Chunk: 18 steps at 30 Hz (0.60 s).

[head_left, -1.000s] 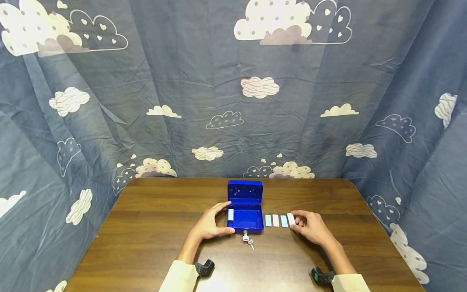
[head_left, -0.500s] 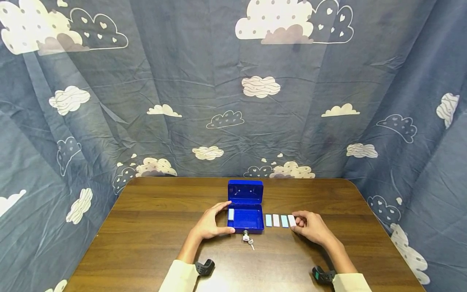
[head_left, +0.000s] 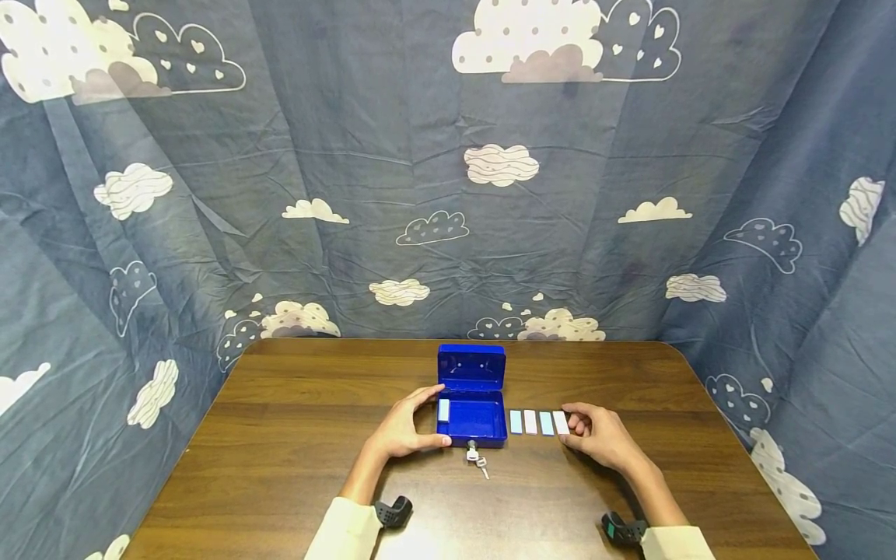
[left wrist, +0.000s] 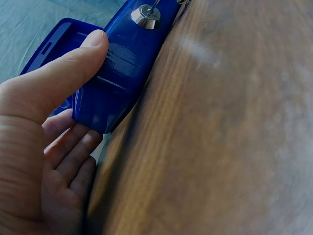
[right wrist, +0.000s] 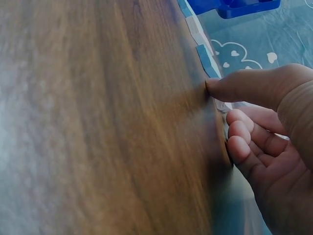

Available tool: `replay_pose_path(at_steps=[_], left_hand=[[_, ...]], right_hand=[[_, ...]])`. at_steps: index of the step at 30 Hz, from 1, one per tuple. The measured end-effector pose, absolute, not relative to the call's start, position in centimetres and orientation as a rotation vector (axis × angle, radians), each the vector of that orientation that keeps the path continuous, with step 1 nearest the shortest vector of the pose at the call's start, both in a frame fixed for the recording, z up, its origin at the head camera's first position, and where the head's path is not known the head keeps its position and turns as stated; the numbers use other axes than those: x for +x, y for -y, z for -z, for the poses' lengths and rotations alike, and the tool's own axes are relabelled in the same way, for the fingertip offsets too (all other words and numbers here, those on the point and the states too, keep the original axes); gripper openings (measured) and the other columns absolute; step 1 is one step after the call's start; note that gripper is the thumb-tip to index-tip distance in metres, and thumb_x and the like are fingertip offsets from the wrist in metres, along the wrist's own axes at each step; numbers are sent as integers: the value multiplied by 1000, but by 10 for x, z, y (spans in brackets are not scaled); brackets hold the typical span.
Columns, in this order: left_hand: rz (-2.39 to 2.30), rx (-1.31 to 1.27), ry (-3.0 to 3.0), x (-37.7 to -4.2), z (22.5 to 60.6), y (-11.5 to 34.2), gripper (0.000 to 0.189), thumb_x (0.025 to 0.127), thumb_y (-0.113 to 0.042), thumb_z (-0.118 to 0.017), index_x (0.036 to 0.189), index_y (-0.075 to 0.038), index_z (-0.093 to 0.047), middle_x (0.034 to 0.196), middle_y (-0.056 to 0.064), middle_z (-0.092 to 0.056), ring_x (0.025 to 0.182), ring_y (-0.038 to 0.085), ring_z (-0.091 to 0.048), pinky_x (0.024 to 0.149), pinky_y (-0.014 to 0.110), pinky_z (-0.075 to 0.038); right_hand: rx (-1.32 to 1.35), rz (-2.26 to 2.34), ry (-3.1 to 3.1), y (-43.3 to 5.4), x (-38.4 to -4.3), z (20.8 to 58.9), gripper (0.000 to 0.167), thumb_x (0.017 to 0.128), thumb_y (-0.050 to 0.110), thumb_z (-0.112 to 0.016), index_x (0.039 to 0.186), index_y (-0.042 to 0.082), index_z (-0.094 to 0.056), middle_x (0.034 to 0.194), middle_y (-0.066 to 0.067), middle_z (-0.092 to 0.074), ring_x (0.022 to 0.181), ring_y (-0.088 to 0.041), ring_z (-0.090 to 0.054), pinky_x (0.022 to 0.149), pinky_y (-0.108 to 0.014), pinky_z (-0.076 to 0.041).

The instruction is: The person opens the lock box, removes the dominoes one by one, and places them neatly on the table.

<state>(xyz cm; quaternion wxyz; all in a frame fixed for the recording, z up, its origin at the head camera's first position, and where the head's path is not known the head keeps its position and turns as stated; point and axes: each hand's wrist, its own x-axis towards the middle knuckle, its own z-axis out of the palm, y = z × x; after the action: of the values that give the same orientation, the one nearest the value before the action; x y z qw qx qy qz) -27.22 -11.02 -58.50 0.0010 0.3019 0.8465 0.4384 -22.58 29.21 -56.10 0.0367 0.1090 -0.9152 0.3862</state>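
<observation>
An open blue cash box (head_left: 476,442) stands on the table with its lid raised at the back. My left hand (head_left: 400,428) grips the box's left side, thumb at the front corner and fingers reaching to the back; in the left wrist view, the thumb lies on the blue wall. Inside, at the left, sits a pale blue block (head_left: 444,410). My right hand (head_left: 596,437) pinches a white rectangular block (head_left: 561,422) by its ends, at the right end of a row. Beside it lie a light blue block (head_left: 546,423), a white block (head_left: 530,422) and another light blue block (head_left: 516,421).
A key (head_left: 483,467) hangs at the lock (head_left: 472,451) on the box's front, in front of which the wooden table (head_left: 280,435) runs toward me. Behind the table's far edge hangs a grey-blue cloud-patterned curtain (head_left: 392,163).
The white block in my right hand has come down slightly and now lies level with the row. My left hand has stayed on the cash box.
</observation>
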Motion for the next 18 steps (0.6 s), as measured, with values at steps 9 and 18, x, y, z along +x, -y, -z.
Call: replay_pose_path(at_steps=[9, 18], left_hand=[[-1390, 954, -2649, -270, 583, 109, 96, 73, -38, -92, 154, -12, -47, 146, 9, -59, 134, 28, -57, 115, 51, -44], [-1394, 954, -2656, -272, 584, 110, 95, 73, -38, -92, 153, -12, -48, 146, 9, -59, 135, 27, -56, 115, 51, -44]], right_hand=[[363, -1197, 2792, -294, -223, 560, 48, 78, 5, -87, 121, -5, -67, 86, -9, -63, 68, -4, -53, 60, -18, -48], [364, -1206, 2706, -295, -223, 557, 42, 79, 0, -85, 117, -3, -69, 87, -11, -64, 69, -5, -55, 60, -19, -49]])
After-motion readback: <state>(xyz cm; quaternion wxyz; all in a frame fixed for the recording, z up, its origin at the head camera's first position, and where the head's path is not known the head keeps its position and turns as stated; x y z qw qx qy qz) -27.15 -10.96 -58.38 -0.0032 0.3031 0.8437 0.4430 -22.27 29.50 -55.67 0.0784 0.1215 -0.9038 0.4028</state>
